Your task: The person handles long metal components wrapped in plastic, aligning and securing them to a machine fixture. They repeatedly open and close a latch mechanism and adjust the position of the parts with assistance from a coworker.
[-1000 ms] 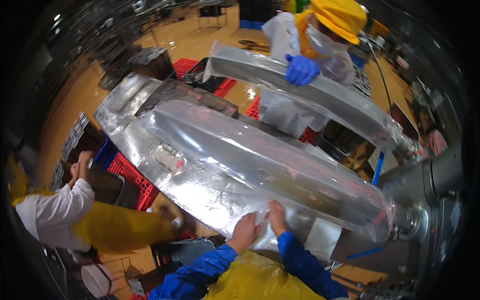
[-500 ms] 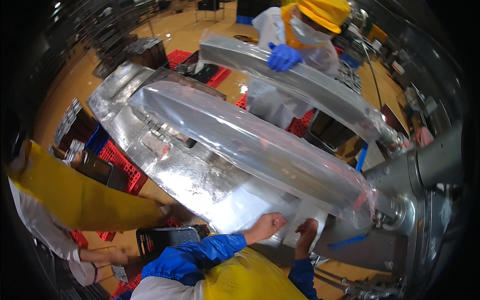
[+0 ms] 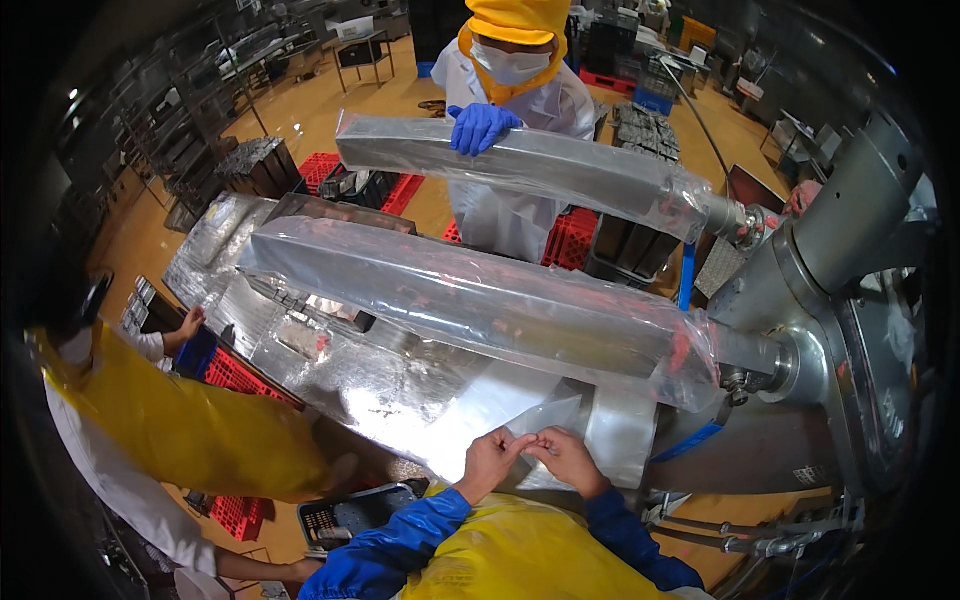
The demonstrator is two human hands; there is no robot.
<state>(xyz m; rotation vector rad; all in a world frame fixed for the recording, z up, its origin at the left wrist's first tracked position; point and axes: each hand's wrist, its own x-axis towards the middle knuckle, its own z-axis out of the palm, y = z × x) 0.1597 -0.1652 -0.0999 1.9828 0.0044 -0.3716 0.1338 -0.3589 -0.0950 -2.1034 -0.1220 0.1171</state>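
Observation:
Over the near edge of the metal table, my left hand (image 3: 488,466) and my right hand (image 3: 568,460) meet at their fingertips, both closed in a pinch. Between them is a thin clear plastic sheet or bag (image 3: 552,412), whose far part stands up from the fingers. My forearms are in blue sleeves. Flat whitish plastic sheets (image 3: 618,432) lie on the table just right of my right hand, and another pale sheet (image 3: 478,408) spreads beyond my left hand. Past them a long metal beam (image 3: 480,290) wrapped in clear plastic crosses the table.
Opposite, a person (image 3: 520,190) rests a blue-gloved hand on a second wrapped beam (image 3: 570,165). Another person (image 3: 190,420) in a yellow apron works at the left. A grey machine column (image 3: 815,250) stands at the right. Red crates (image 3: 240,515) and a dark basket (image 3: 350,515) are below the table.
My hands were apart and have come together, pinching the clear plastic. The opposite person's upper body appears farther left and upright. The left person's arms have shifted; the whole view has turned.

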